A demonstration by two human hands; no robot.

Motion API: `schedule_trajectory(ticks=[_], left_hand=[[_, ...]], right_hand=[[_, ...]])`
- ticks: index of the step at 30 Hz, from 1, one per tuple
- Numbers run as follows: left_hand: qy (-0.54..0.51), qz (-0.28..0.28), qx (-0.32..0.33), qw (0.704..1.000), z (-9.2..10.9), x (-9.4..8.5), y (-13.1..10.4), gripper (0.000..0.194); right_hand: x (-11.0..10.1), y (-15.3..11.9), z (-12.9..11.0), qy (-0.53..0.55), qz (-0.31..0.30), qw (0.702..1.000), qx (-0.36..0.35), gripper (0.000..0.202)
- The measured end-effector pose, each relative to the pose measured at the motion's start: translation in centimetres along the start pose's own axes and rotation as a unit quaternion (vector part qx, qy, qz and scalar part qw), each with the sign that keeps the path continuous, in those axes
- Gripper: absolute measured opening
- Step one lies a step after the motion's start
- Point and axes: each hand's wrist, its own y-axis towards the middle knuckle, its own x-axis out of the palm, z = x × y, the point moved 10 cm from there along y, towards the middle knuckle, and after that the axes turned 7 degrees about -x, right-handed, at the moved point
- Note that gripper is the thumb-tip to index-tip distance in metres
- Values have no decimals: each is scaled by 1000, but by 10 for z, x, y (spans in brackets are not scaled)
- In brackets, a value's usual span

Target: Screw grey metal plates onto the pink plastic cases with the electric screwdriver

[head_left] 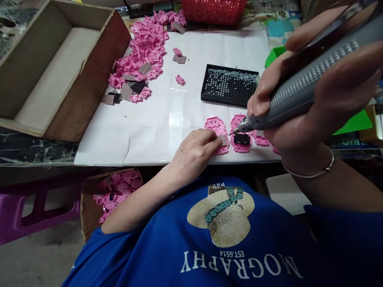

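My right hand (317, 95) is wrapped round a grey electric screwdriver (299, 87), its tip pointing down and left between two pink casings. The fingers of my left hand (196, 153) are pressed together on a small grey plate (223, 140) in the leftmost pink casing (216, 124). Beside it lies a pink casing with a black plate (241, 139) across its middle. Another pink casing (261, 139) sits further right, partly under the screwdriver and my right hand. Behind them stands a black perforated tray (230, 99) with many small screws (233, 74).
A pile of pink parts (146, 48) with grey plates lies at the back left, beside a large open box (86, 79). A red basket (214, 12) stands behind, green trays (356, 122) at right. Below the table edge are a carton (86, 207) of pink parts and a purple stool (60, 205).
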Motion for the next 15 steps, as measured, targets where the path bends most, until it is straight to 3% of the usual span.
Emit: schedule_trajectory(ticks=[4,9,12,15], left_hand=[[12,8,9,1000,2,-1,0,23],[23,9,12,1000,4,-2,1,21],[35,14,16,999,6,-4,2,19],[33,34,11,999,5,-9,2,17]], right_hand=[[-1,0,-1,53,58,996,-44,47],[4,0,5,38,39,998,-40,54],[4,1,-2,64,61,994,-70,44],[2,3,-14,92,80,988,-100,46]])
